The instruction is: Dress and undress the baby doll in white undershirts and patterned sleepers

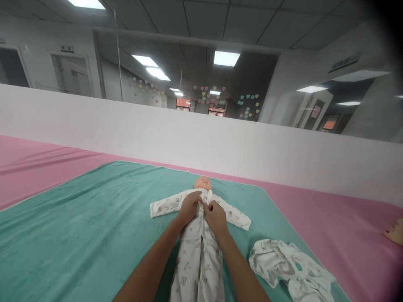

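Observation:
A baby doll [202, 183] lies on its back, dressed in a white long-sleeved baby romper [187, 268] with small printed figures. Its sleeves spread out to both sides and its legs stretch toward me. At the chest, my left hand [189, 207] is closed on the front edge of the romper, just below the collar. Close beside it, my right hand [215, 216] pinches the other edge of the front opening, fingers curled. Below my hands the front seam runs down between the legs. Whatever fastening lies between my fingertips is too small to make out.
Under the doll lies a teal blanket [78, 222] over a pink sheet [340, 218]. A crumpled white printed baby garment [289, 268] rests at the lower right. A low white wall [195, 142] with glass above it stands behind. Part of a skin-coloured object [395, 231] shows at the right edge.

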The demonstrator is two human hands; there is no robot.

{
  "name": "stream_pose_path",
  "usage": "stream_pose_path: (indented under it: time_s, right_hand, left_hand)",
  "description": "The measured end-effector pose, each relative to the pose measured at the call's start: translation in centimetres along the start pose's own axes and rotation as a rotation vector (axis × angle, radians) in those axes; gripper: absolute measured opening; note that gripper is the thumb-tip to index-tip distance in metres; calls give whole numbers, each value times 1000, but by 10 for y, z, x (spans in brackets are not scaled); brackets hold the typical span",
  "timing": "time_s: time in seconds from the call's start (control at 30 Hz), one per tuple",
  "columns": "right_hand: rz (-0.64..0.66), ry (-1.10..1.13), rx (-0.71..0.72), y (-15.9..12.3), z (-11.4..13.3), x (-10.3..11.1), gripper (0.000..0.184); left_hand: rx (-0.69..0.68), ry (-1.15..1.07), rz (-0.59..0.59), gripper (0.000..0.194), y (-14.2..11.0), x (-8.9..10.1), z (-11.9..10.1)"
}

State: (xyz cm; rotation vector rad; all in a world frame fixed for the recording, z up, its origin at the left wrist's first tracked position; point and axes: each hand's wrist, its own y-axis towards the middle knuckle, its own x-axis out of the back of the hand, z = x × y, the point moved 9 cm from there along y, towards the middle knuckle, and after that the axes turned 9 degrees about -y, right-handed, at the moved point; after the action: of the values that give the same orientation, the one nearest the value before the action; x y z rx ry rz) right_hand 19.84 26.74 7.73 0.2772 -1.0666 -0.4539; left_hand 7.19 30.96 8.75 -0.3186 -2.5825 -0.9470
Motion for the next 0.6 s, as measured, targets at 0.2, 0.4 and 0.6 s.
stream_pose_path:
  time_s: [0.2,0.4,0.6]
  right_hand:
    - [80,-280,161,-40,23,-3,27]
    - [122,-283,254,-42,30,-3,32]
    - [147,-163,343,-44,31,2,29]
  left_hand:
    - [-109,56,123,36,-35,-5,-15]
    - [-98,60,189,38,-49,-3,-18]
    - [-84,48,182,34,-48,-3,-19]
